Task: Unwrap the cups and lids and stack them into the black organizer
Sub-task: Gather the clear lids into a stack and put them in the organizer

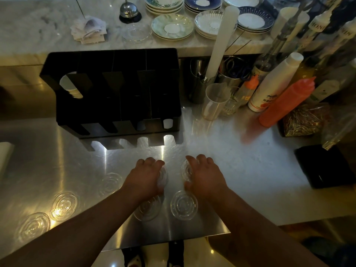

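Several clear plastic lids lie flat on the steel counter (57,160). My left hand (145,177) curls over one clear lid (162,178) and my right hand (204,176) curls over another clear lid (185,170), side by side at the counter's middle. More lids lie near me: one (184,205) below my right hand, one (148,209) under my left wrist, and others at the left (64,204) (31,226) (110,183). The black organizer (115,89) stands behind the hands; its leftmost slot holds white cups (71,87).
A clear plastic cup (214,102) and a glass stand right of the organizer. Squeeze bottles, an orange one (285,105) and a white one (273,83), and syrup bottles crowd the right. Stacked saucers (172,26) and a bell (129,10) sit on the marble shelf behind. A black box (323,166) lies far right.
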{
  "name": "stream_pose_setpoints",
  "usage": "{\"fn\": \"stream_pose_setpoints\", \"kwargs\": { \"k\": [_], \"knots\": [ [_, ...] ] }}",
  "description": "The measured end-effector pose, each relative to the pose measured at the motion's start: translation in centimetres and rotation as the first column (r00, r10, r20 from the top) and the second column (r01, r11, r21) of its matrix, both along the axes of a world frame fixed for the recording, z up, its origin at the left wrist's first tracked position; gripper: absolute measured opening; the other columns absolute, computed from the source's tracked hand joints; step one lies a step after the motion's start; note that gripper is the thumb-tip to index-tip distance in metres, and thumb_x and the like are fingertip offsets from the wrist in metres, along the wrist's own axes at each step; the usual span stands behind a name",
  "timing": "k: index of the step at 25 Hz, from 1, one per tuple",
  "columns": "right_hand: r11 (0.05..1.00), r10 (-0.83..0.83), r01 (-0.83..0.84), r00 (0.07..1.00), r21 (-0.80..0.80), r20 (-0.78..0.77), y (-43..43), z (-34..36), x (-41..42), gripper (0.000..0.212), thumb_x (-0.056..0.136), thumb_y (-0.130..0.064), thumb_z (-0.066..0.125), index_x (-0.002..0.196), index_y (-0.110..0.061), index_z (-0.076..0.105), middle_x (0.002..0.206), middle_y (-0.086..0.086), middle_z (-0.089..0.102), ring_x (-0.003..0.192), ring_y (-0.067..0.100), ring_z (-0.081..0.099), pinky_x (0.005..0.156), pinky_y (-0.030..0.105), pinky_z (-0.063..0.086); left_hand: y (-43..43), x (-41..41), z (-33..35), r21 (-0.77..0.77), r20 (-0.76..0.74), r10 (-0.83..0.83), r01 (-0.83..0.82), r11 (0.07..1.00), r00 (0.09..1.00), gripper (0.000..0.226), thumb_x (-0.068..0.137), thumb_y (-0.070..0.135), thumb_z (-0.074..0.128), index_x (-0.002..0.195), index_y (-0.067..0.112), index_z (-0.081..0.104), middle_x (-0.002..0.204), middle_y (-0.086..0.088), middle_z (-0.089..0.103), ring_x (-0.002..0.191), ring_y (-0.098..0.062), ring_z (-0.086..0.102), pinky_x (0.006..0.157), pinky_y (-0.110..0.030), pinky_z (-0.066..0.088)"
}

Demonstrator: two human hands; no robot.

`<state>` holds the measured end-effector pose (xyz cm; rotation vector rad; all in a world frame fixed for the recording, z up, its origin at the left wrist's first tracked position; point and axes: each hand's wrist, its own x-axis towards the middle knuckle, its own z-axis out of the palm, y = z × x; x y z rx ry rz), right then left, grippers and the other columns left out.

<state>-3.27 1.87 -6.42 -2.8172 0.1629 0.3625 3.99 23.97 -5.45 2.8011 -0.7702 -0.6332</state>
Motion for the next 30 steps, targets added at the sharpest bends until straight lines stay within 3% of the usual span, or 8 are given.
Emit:
{"fn": "stream_pose_setpoints", "kwargs": {
  "k": [5,16,30],
  "knots": [
    [0.997,0.036,-0.038,0.999,0.07,0.031,-0.4,1.2,-2.4,0.093,0.075,-0.061,0.071,0.151,-0.035,0.023,0.149,0.006,0.038,0.128,0.028,0.042,0.1,0.04,0.044,2.2,0.6,2.1,-0.049,0.029,0.081,-0.079,0.996,0.996,0.092,0.065,0.055,0.083,0.144,0.038,0.038,0.147,0.001,0.045,0.129,-0.027,0.04,0.098,-0.042,0.048],
    [0.99,0.088,-0.084,0.996,0.109,-0.024,3.4,1.7,-7.3,0.098,0.07,-0.063,0.069,0.152,-0.036,0.022,0.145,0.004,0.039,0.123,0.022,0.043,0.097,0.035,0.044,12.6,0.0,4.2,0.057,0.043,0.202,-0.204,0.977,0.978,0.093,0.062,0.05,0.085,0.144,0.033,0.045,0.144,-0.004,0.049,0.123,-0.031,0.045,0.092,-0.042,0.049],
    [0.999,0.017,-0.016,0.999,0.041,-0.04,7.0,0.8,-9.0,0.095,0.069,-0.06,0.068,0.15,-0.033,0.026,0.141,0.005,0.041,0.117,0.023,0.046,0.092,0.033,0.046,14.0,0.6,2.1,0.067,-0.072,0.072,-0.067,0.995,0.995,0.093,0.059,0.058,0.082,0.142,0.034,0.045,0.139,-0.003,0.051,0.119,-0.029,0.052,0.096,-0.041,0.051]
  ]
}}
